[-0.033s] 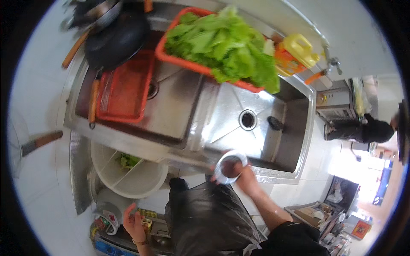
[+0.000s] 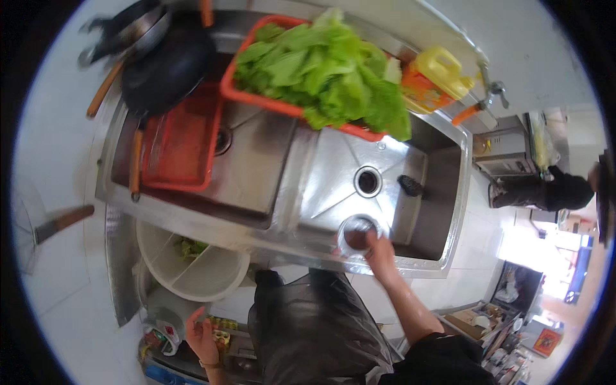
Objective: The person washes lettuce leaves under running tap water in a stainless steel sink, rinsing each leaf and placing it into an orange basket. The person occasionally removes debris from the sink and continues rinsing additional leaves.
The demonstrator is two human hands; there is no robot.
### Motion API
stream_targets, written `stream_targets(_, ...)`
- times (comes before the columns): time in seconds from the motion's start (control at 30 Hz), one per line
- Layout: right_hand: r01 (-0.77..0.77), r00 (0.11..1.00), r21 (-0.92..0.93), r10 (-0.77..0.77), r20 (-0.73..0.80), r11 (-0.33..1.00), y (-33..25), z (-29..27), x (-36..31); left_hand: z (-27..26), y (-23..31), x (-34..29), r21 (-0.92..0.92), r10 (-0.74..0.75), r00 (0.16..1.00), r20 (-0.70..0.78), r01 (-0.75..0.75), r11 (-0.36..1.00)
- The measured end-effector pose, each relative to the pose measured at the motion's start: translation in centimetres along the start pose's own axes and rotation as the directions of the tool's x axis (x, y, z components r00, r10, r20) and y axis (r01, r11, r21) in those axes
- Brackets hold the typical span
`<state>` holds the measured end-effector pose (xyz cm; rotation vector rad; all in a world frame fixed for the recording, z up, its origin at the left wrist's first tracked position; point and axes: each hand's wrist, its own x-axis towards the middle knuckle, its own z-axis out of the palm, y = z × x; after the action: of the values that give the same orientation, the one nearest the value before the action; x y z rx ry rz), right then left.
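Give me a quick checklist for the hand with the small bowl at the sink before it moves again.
1. Right hand grips the small bowl at its rim: ok.
2. Bowl is over the right basin of the sink: ok.
3. Drain is uncovered: ok.
4. Basket of lettuce leaves the basin floor free: ok.
5. Bowl's contents: cannot tell, blurred.
6. Left hand is free, low by the packets: ok.

Bright daylight, glare at right, fisheye-bent, motion-blurred

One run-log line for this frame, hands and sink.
right hand: holds small metal bowl over sink | left hand: empty, low by bucket | lettuce crate: on sink rim
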<state>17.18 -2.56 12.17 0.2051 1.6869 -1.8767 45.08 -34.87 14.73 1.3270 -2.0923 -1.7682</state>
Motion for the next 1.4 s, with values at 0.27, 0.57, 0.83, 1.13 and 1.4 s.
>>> stream_targets(0.27,-0.277,0.948,-0.524,0.141,-0.285,0.806,10.0,-19.2,17.4,15.6,10.0,-1.1,0.153,0.096,0.99,0.103,-0.111,0.982)
stream_targets(0.57,-0.137,0.964,-0.593,-0.031,-0.265,0.793,13.2,-24.7,15.3,28.9,14.8,-0.8,0.158,0.059,0.937,0.345,-0.12,0.98)
stream_targets(0.83,-0.317,0.918,-0.895,-0.136,-0.373,0.313,11.7,-24.8,21.1,43.2,17.6,3.4,0.096,0.042,0.728,0.684,-0.147,0.984)
stream_targets(1.13,-0.3,0.907,-0.712,-0.042,-0.42,0.635,7.4,-25.7,20.4,50.1,15.9,8.5,-0.16,-0.11,0.704,0.702,0.307,0.938)
stream_targets(1.4,0.728,0.127,-0.581,-0.905,-0.407,0.364,-19.1,-21.7,16.5,57.3,11.9,16.4,-0.345,0.101,0.34,0.935,0.938,0.044)
